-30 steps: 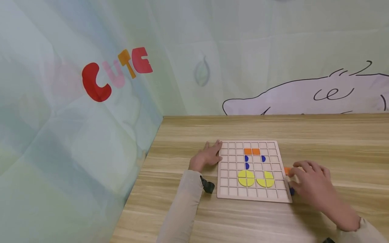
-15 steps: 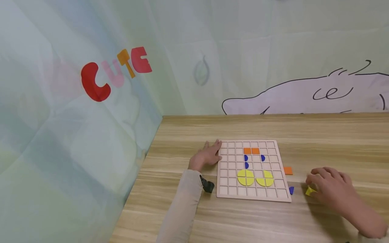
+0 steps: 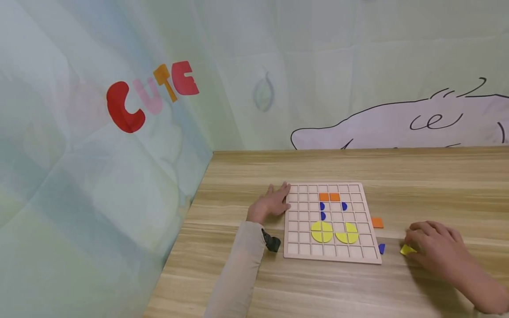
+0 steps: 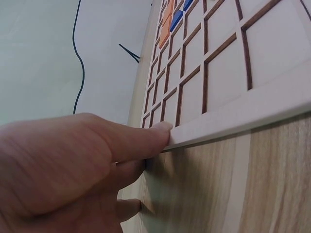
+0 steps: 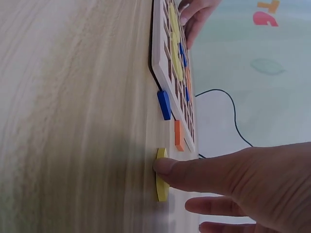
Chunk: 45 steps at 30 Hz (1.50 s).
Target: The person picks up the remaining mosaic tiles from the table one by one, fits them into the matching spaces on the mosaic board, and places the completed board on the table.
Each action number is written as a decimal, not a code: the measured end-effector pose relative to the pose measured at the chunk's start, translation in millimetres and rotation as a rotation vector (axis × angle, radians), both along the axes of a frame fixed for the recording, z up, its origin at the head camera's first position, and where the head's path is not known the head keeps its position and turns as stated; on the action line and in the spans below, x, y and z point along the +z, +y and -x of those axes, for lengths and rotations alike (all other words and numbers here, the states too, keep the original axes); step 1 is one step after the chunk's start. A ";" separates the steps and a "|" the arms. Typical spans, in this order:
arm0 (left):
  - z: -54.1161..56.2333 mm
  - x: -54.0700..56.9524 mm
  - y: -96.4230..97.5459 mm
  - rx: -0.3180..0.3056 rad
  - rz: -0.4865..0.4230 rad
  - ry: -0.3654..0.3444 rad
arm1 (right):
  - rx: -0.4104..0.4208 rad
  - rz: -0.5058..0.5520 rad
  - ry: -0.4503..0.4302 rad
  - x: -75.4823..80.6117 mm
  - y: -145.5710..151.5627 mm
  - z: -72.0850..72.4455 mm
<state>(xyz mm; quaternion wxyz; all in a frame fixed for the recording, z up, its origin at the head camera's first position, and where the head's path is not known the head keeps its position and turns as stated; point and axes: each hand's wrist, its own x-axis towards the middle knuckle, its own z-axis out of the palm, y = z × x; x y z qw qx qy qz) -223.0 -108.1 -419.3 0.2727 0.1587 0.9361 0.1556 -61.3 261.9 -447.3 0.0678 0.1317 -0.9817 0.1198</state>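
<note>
A square pale wooden grid board [image 3: 300, 251] lies on the table. My left hand [image 3: 270, 204] rests at its left edge, fingers spread; in the left wrist view the thumb [image 4: 150, 141] touches the rim. To the right of the board, my right hand [image 3: 437, 247] holds a flat yellow piece [image 3: 407, 250] low at the tabletop. The thumb [image 5: 170, 166] lies against that yellow piece in the right wrist view; the opposing fingertip is hidden. Set in the grid are two orange squares [image 3: 329, 197], several blue half-circles [image 3: 322, 216] and several yellow quarter-circles [image 3: 322, 232].
Beside the board's right edge lie a loose orange square [image 3: 377, 222] and a loose blue piece [image 3: 381, 248]. The wood-grain table [image 3: 238, 172] ends at a printed cloth backdrop [image 3: 246, 66] behind and on the left.
My right hand has moved right from the board's edge to the yellow piece, uncovering the loose orange and blue pieces. Over the last half second it has hardly shifted. The left hand stays put.
</note>
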 end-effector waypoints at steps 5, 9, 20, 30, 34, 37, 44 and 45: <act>-0.1 0.8 0.5 0.003 -0.001 0.002 | 0.012 -0.020 0.013 -0.3 0.2 -0.2; -0.2 1.0 1.0 -0.002 0.001 -0.001 | 0.019 -0.035 -0.009 0.4 0.2 -0.5; -0.7 0.8 0.7 -0.001 0.002 0.001 | 0.174 -0.015 0.209 -8.3 1.7 3.8; -0.5 -1.4 0.6 0.005 0.002 0.010 | 0.208 -0.017 0.225 -6.5 2.1 7.7; -0.4 -1.8 0.6 0.011 0.000 0.010 | 0.210 -0.029 0.226 -4.1 1.5 9.9; -0.5 -1.8 0.8 0.009 0.005 0.011 | 0.213 -0.024 0.225 -1.8 1.3 12.7; 0.6 -2.4 0.4 0.024 0.000 -0.008 | 0.299 0.087 0.333 5.7 -3.6 33.1; 0.5 -2.1 0.5 0.027 -0.003 -0.009 | 0.299 0.095 0.322 7.4 -5.2 36.0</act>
